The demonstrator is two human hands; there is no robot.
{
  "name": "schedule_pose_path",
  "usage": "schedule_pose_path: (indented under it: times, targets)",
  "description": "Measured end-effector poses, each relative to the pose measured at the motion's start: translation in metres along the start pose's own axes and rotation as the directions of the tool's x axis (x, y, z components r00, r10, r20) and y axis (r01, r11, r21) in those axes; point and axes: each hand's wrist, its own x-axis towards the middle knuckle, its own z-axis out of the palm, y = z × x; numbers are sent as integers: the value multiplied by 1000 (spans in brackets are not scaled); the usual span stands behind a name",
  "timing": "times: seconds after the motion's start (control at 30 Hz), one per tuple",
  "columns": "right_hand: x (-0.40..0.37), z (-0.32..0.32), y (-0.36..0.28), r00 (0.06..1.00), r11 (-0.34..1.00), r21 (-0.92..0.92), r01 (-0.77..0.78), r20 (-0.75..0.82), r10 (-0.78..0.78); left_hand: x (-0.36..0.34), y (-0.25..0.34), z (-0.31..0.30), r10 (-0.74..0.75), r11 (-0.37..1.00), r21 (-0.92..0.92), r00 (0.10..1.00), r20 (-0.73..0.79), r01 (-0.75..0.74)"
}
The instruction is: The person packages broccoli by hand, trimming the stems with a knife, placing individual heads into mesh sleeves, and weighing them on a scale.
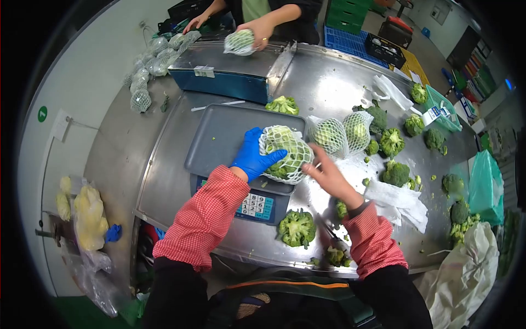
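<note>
My left hand (256,156), in a blue glove, grips a broccoli head in white foam netting (286,153) over the right part of a grey scale tray (219,131). My bare right hand (329,172) is at the netting's right side, its fingers slightly blurred and apart. Below the tray shows the scale's keypad (256,206). Two more netted heads (329,136) lie just right of the tray. One bare broccoli head (282,105) sits at the tray's back edge, another (297,228) in front of the scale.
Across the table a co-worker's hand (257,32) holds a netted head (239,42) above a metal-topped box (219,82). Several loose broccoli heads (392,142), white netting (397,200) and a green basket (441,109) are at the right. Netted heads (141,101) lie back left.
</note>
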Motion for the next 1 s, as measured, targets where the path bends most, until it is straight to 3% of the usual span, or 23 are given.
schedule_pose_path:
  times: [0.07,0.1,0.13,0.17,0.2,0.23,0.27,0.3,0.37,0.4,0.47,0.5,0.53,0.57,0.6,0.63,0.7,0.73,0.77,0.83,0.87,0.93,1.0]
  targets:
    - [-7,28,2,994,972,232,50,-103,-26,9,28,-6,-187,940,-243,956,224,241]
    - [-11,28,-12,999,975,224,0,-53,12,11,23,-1,-161,975,-118,965,205,187]
    - [-11,19,-31,999,977,211,-36,-8,39,13,18,1,-244,801,-440,893,377,405]
    - [-8,9,-43,997,977,198,-72,35,66,16,16,1,-243,481,-641,793,558,599]
    - [-5,1,-46,998,921,388,19,51,-42,15,12,3,-161,71,-679,680,715,731]
    - [-2,-7,-53,991,822,562,86,36,-129,19,-2,9,-51,698,-504,738,673,509]
    - [-1,-16,-66,977,686,712,148,4,-214,16,-1,12,38,877,-397,783,621,273]
    - [0,-25,-72,980,660,734,159,-38,-193,13,4,15,126,970,-241,818,562,16]
    - [-1,-43,-76,980,602,774,194,-126,-153,-11,18,24,100,798,-581,915,391,161]
    - [-7,-49,-70,983,643,744,183,-128,-131,-22,22,29,34,574,-767,927,373,287]
    - [-24,-53,-47,989,724,675,142,-122,-80,-29,29,31,3,645,-714,933,359,273]
    - [-35,-49,-38,993,751,655,85,-119,-10,-30,40,29,47,897,-426,928,368,123]
    - [-46,-47,-25,997,733,680,28,-76,32,-29,43,30,55,662,-692,901,429,289]
    - [-57,-47,-15,995,747,665,-12,-63,72,-27,47,30,63,246,-852,870,489,461]
    - [-67,-47,-7,992,759,649,-54,-52,115,-26,52,30,70,-134,-824,835,546,550]
    - [-76,-46,-1,985,772,630,-78,-69,156,-19,60,34,-61,679,-625,879,474,385]
    - [-92,-47,20,974,828,554,-89,-127,190,9,58,43,-44,950,-267,917,397,161]
    - [-100,-48,28,964,863,494,-103,-164,209,30,38,44,-4,767,-570,891,454,294]
    - [-109,-52,32,953,874,466,-140,-176,246,54,19,46,50,474,-775,866,498,418]
    - [-125,-57,46,934,905,391,-167,-231,272,102,27,62,-67,258,-834,871,487,487]
    - [-133,-59,53,930,920,361,-153,-264,258,127,41,72,-235,397,-785,879,414,476]
    - [-149,-66,56,906,948,188,-255,-297,302,174,35,99,1,714,-698,997,75,52]
    - [-164,-81,67,918,974,104,-203,-325,226,238,12,131,196,929,-295,973,-125,-225]
